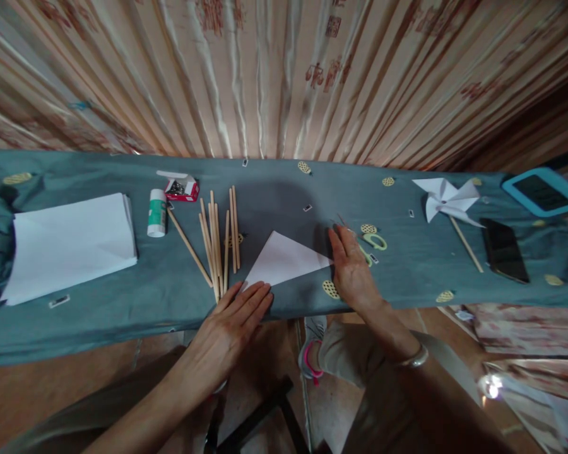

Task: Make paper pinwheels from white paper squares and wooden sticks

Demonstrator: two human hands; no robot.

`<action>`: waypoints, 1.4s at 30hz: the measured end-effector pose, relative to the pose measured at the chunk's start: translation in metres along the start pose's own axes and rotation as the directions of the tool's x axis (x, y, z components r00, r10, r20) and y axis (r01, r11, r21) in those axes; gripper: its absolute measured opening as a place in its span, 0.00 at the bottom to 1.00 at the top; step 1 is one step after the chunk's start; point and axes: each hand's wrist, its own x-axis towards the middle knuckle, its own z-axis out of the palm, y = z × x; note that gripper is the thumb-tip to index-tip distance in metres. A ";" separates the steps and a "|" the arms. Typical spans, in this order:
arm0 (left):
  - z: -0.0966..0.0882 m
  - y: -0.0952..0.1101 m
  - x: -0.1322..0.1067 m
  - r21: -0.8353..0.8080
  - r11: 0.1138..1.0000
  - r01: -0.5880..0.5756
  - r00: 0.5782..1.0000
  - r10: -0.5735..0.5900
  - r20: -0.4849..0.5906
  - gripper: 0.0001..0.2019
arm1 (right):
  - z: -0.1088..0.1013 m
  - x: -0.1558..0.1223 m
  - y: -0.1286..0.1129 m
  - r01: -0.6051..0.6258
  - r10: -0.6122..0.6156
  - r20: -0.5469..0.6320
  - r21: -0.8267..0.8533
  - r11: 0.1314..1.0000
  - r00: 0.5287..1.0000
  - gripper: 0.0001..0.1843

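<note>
A sheet of white paper folded into a triangle lies on the cloth-covered table in front of me. My left hand rests flat with its fingers stretched over the triangle's lower left corner. Beside the right tip is my right hand, fingers extended and lying on the cloth at the paper's point. A pair of scissors with pale green handles lies just right of that hand, partly hidden by it. Several wooden sticks are spread to the left of the triangle.
At the left lies a stack of white paper. A glue stick stands near an opened small red box. Toward the right are a paper pinwheel on a stick, a black phone and a blue-framed tablet. A curtain hangs behind.
</note>
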 end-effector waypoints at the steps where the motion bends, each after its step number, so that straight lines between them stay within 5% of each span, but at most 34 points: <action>1: 0.000 0.000 0.000 -0.002 1.000 0.001 1.000 -0.001 -0.002 0.21 | -0.003 0.000 0.001 -0.004 0.004 -0.005 -0.003 1.000 1.000 0.38; 9: -0.001 0.002 0.004 0.020 1.000 0.000 1.000 0.000 -0.016 0.19 | -0.022 0.017 -0.020 -0.006 0.009 -0.020 0.122 0.993 1.000 0.25; 18: -0.001 0.006 0.018 0.083 0.996 0.018 0.999 -0.015 -0.033 0.18 | -0.002 0.041 -0.043 0.028 -0.052 0.128 0.184 0.983 0.990 0.16; 27: -0.017 0.008 0.029 0.086 0.993 0.076 0.987 -0.063 -0.149 0.23 | -0.016 0.044 -0.049 -0.082 0.120 -0.050 0.473 0.877 0.991 0.07; 33: -0.036 0.002 0.035 -0.138 0.981 0.136 0.941 -0.172 -0.291 0.34 | -0.046 0.036 -0.057 0.001 0.117 -0.215 0.484 0.875 0.970 0.06; 38: -0.026 0.000 0.033 -0.420 0.865 0.276 0.895 -0.391 -0.217 0.31 | -0.048 0.013 -0.064 0.138 -0.093 -0.129 0.407 0.903 0.987 0.07; 42: -0.022 0.000 0.036 -0.542 0.787 0.296 0.872 -0.454 -0.183 0.26 | -0.047 -0.003 -0.064 0.169 -0.158 -0.060 0.406 0.898 0.986 0.07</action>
